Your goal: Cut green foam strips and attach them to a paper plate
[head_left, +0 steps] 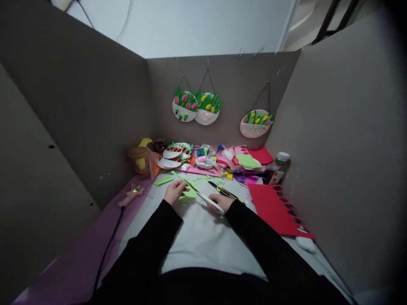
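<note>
On the left, a pink glue gun [131, 195] with a tiny green light lies on a purple cloth [79, 245]. Its black cord [110, 243] runs down toward the front. Behind it is a brown cup [144, 171]. Next come white plates [173, 162] with red flowers, in a pile at the back. In front of them is the left hand [175, 193]. Its thumb and fingers are pinched together on green paper [190, 194], above a white sheet [203, 245]. Two flower plates [206, 117] hang on the back wall. The scissors [205, 198] slant between the two hands, with their blades by the left fingers. The right hand [223, 201] is wrapped around their white handles. A black and yellow tool [227, 193] lies just past it. Another flower plate hangs farther right. Then there is red paper [269, 209], and a bottle [281, 163] with a white cap stands behind it.
</note>
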Motion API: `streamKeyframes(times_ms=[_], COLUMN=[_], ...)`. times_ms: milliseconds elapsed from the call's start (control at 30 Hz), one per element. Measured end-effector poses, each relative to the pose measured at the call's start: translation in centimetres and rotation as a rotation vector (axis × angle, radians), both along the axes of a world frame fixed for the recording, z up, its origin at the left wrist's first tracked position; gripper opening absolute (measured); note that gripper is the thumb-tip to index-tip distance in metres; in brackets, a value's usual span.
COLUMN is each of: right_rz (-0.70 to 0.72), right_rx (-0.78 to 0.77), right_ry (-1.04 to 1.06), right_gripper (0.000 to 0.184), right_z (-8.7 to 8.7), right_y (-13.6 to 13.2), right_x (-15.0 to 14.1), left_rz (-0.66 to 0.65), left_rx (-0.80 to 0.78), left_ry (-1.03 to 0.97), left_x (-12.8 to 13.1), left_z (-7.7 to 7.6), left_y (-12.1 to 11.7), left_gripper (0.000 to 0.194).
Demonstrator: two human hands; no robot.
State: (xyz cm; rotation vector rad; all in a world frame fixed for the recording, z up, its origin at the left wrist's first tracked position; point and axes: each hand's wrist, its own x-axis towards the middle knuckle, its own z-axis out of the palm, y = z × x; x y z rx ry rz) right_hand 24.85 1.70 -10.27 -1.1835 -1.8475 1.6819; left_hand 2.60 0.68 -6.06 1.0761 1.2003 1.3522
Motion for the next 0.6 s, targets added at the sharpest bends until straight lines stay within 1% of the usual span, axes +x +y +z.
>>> streamKeyframes(times_ms=[100, 233, 367, 467, 600], right_rz=[0.013, 0.01, -0.008, -0.01, 0.005], right_rx=[0.001, 0.02, 0.021, 0.033, 0.031], right_ry=[0.013, -0.025, -0.057, -0.083, -0.087], right_gripper=[0.013, 0.011, 0.01, 0.01, 0.012], right_z=[-0.01, 0.28, 0.6, 0.68, 0.57], right_y=[0.06, -0.1, -0.25, -0.22, -0.03], right_x=[0.06, 0.02, -0.06, -0.1, -0.1], left_rz=[-0.033, -0.059, -0.065, -0.018, 0.046], left_rx=[-0.004, 0.008, -0.019, -0.034, -0.013], left_ry=[0.007, 0.011, 0.028, 0.03, 0.04], left_x=[0.03, -0.11, -0.3, -0.51, -0.88], left_z=[0.1, 0.16, 0.1, -0.07, -0.44], left_y=[-0.06, -0.04, -0.02, 0.05, 0.3], left_gripper=[0.028, 0.027, 0.028, 0.028, 0.027])
